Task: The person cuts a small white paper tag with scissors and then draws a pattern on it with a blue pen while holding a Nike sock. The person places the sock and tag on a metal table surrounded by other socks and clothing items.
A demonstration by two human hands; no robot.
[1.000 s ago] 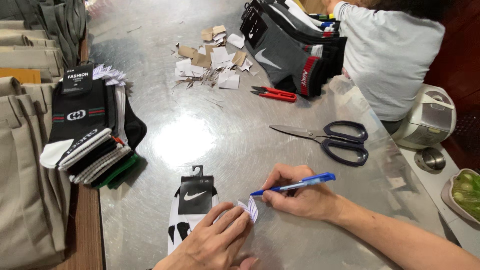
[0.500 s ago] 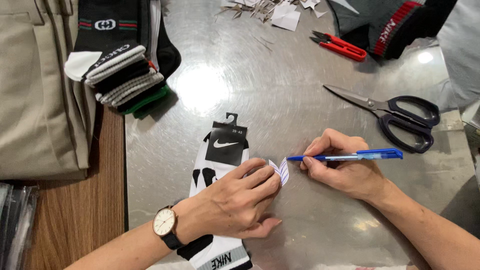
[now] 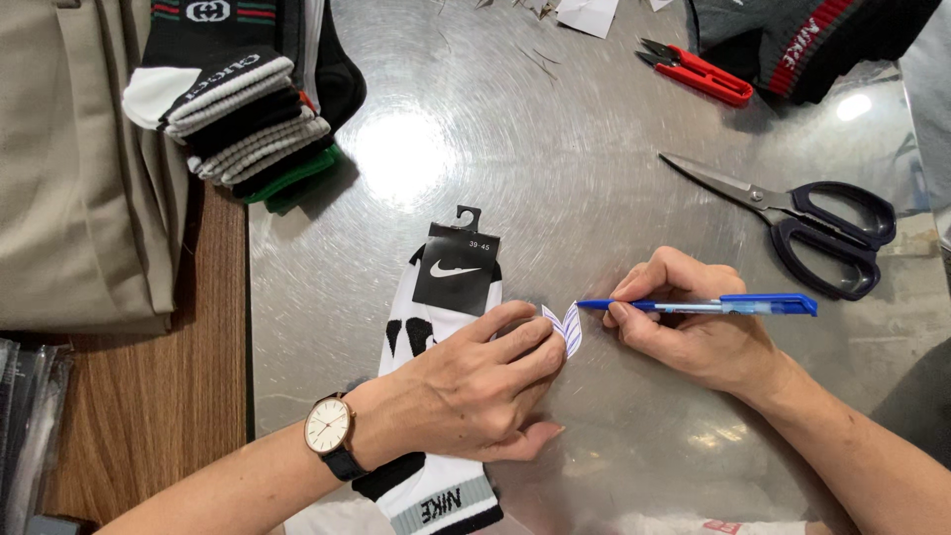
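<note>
My left hand (image 3: 475, 386), with a wristwatch (image 3: 329, 431) on the wrist, pinches a small lined paper slip (image 3: 565, 327) and rests over a white and black pair of socks (image 3: 428, 327) with a black card hanger, lying on the metal table (image 3: 555, 178). In my right hand (image 3: 693, 332) is a blue pen (image 3: 708, 305), held level with its tip touching the slip.
Large black-handled scissors (image 3: 802, 223) lie at the right. Small red snips (image 3: 698, 71) lie at the top. A stack of folded socks (image 3: 243, 109) sits at top left beside beige folded trousers (image 3: 79, 168). Dark socks (image 3: 802, 40) lie at the top right.
The view has shifted down and closer over the hands. My hands stay together at the paper slip, and the pen tip has come to the slip.
</note>
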